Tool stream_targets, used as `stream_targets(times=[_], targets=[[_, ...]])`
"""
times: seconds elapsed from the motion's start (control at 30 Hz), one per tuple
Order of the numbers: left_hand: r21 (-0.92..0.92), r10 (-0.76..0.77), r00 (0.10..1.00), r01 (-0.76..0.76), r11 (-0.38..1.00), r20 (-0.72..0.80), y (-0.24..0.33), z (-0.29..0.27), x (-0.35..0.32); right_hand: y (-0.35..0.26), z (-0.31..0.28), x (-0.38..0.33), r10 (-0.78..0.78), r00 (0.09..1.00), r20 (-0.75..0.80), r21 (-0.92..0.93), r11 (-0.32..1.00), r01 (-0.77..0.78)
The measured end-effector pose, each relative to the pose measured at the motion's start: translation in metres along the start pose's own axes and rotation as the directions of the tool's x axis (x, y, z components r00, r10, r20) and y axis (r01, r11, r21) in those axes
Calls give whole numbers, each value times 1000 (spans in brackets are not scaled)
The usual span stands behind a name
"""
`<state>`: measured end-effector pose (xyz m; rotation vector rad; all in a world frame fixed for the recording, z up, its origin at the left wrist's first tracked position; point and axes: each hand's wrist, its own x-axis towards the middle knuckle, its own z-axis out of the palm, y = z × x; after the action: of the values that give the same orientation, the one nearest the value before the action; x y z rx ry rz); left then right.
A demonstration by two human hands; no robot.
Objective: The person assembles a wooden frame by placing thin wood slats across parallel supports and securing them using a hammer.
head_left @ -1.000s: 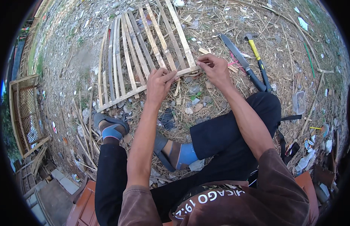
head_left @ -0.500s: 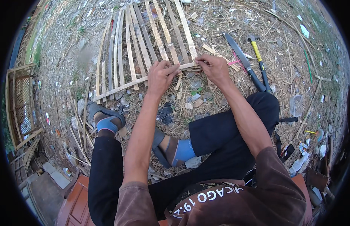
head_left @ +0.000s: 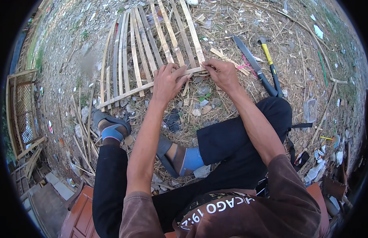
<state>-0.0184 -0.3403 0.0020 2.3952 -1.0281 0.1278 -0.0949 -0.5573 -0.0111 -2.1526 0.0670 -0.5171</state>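
Note:
Several long bamboo slats [head_left: 135, 59] lie side by side on the ground, fanning away from me. A bamboo crosspiece [head_left: 126, 94] runs over their near ends at a slant. My left hand [head_left: 167, 82] is closed around the crosspiece near its middle, thumb and fingers gripping it. At the right end of the crosspiece my right hand [head_left: 223, 74] pinches at the corner where it meets the last slat [head_left: 193, 33]. Whether something small sits between those right fingertips is hidden.
A machete [head_left: 247, 55] and a yellow-and-black hammer [head_left: 268, 54] lie to the right of the slats. Farther right is a clear plastic container [head_left: 310, 110]. My sandalled feet [head_left: 110, 121] are just below the crosspiece. A lattice frame [head_left: 23, 111] stands far left.
Both hands keep their hold on the crosspiece. The right hand has shifted very slightly left and down, and the whole view has moved a little with it.

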Motion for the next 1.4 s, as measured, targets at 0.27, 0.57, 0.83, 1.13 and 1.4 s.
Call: stream_targets(times=[0.27, 0.57, 0.83, 1.13, 1.4], targets=[[-282, -79, 996, 90, 955, 50, 26, 32, 29, 2, 1, -1, 109, 994, 7, 109, 988, -110], [-294, -156, 977, 109, 950, -143, 24, 55, 29, -3, -1, 0, 32, 999, -19, 149, 988, -29], [-354, -217, 974, 179, 918, -71, 32, 59, 30, -13, -53, 12, 199, 967, -158, 113, 977, -183], [-238, -89, 960, 24, 971, -264, 34, 56, 29, 70, -224, -6, 745, 646, 166, -724, 537, -433], [-308, -208, 965, 151, 939, -162, 36, 54, 27, 87, -204, -25, 802, 595, 52, -761, 417, -496]])
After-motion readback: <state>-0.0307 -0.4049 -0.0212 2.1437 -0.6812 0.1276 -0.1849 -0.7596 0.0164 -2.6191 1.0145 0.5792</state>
